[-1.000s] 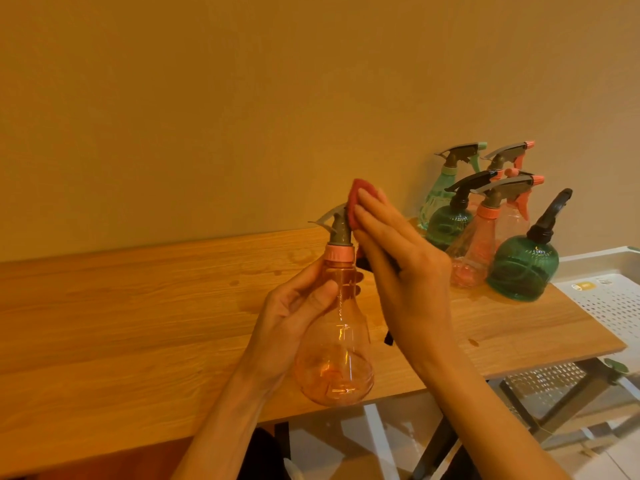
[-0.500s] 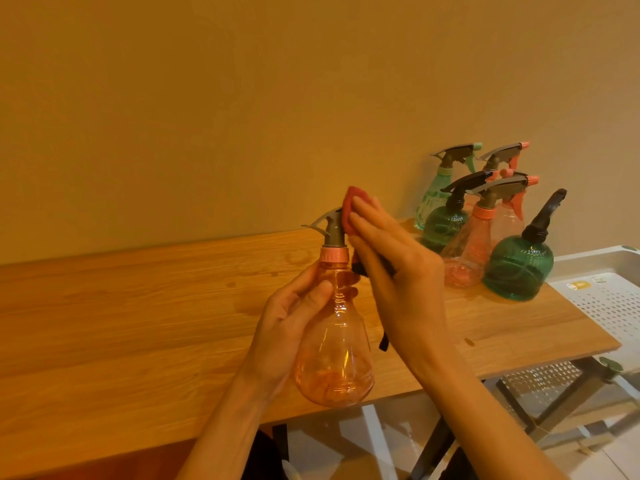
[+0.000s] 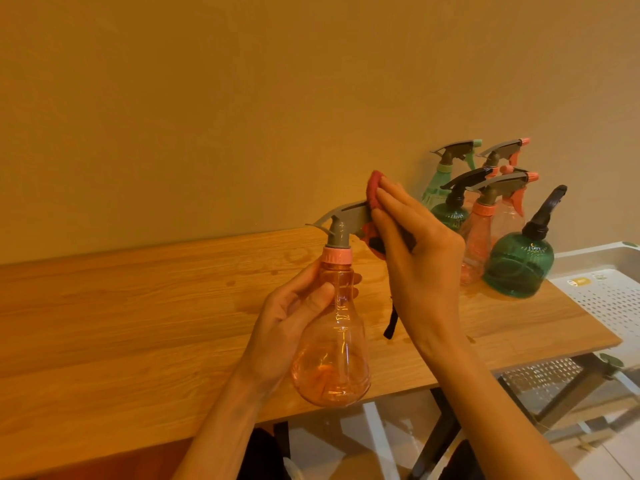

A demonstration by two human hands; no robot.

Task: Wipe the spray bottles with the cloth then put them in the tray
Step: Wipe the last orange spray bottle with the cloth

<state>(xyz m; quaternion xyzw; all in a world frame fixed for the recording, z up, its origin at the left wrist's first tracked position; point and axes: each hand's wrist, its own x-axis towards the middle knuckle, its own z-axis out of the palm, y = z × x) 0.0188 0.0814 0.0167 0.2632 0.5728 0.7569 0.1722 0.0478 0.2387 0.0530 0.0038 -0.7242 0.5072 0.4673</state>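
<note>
Holding item one, the orange spray bottle (image 3: 332, 344), clear of the table (image 3: 138, 323) at its near edge: your left hand (image 3: 291, 327) curls round the neck, which keeps the trigger head free for wiping. Your right hand (image 3: 415, 258), fingers nearly straight, presses the red cloth (image 3: 374, 192) against that head. Beyond the bottle, toward the wall: five more bottles (image 3: 516, 265) clustered upright, apparently awaiting their turn. Right of the bottle, past the table end: the white tray (image 3: 595, 258), placed within your reach.
</note>
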